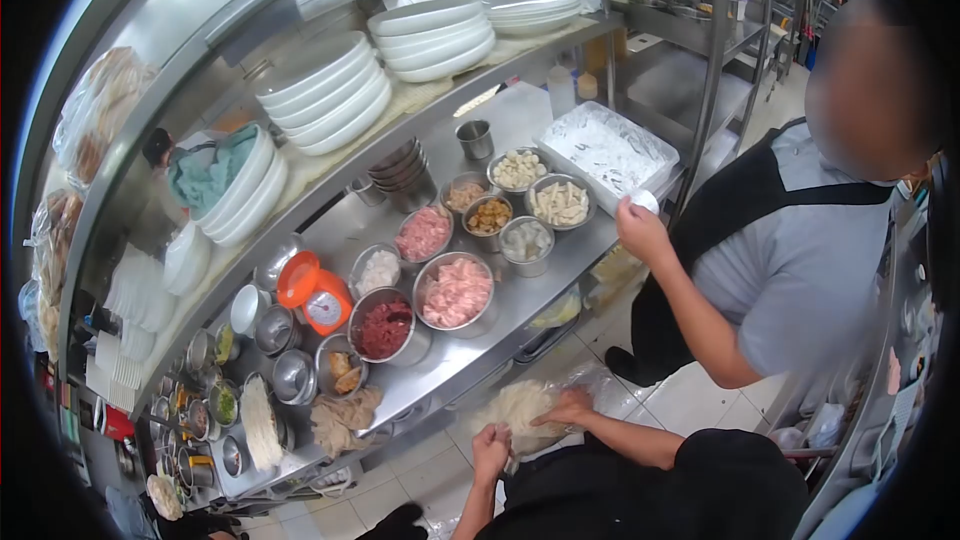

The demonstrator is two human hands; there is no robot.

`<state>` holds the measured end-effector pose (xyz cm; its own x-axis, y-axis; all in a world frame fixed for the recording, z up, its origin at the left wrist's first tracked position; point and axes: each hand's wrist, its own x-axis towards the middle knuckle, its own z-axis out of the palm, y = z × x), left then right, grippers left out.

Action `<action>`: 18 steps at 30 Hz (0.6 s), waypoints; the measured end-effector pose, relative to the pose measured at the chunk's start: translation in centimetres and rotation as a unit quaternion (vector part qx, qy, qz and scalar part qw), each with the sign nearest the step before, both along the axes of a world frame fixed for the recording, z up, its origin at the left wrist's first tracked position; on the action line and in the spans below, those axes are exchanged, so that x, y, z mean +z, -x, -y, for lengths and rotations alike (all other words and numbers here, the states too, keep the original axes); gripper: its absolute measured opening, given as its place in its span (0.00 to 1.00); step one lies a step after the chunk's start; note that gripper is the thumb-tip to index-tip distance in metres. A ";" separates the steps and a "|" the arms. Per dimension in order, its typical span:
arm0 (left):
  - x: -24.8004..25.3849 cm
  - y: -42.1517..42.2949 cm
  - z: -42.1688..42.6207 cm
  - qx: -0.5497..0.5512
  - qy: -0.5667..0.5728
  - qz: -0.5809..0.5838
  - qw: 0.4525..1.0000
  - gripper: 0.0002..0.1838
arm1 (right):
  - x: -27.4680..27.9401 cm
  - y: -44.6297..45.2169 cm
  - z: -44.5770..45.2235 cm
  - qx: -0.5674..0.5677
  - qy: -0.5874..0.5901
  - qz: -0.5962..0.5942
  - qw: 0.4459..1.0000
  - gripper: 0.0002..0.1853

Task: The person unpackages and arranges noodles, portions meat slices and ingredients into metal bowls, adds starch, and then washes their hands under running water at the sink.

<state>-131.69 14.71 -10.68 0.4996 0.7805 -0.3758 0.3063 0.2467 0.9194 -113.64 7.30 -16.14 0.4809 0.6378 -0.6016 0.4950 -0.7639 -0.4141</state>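
Note:
A pale, stringy bundle that looks like noodles hangs low in front of me, beside the metal counter's front edge. My left hand is closed at the bundle's near left side. On its right side, my right hand has its fingers pressed around the bundle, partly hidden by it. Thin clear plastic spreads beyond and around my right hand.
Steel bowls of pink meat and dark red meat stand on the counter, near an orange scale. White plates are stacked on the shelf above. A co-worker stands at right, one hand by a white tray.

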 end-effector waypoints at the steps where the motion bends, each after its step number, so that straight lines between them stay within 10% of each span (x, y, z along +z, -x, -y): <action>1: -0.1 -1.6 0.2 -0.013 -0.008 -0.006 1.000 0.16 | 0.0 -0.9 1.2 -0.004 -0.008 0.032 0.999 0.61; 9: 1.3 -10.2 3.4 -0.068 -0.008 -0.039 0.997 0.17 | 2.8 -5.3 7.1 -0.168 -0.069 -0.019 0.983 0.59; 18: 1.1 -15.0 3.7 -0.118 -0.301 -0.141 0.936 0.13 | 3.0 -6.1 7.8 -0.283 -0.130 0.084 0.947 0.47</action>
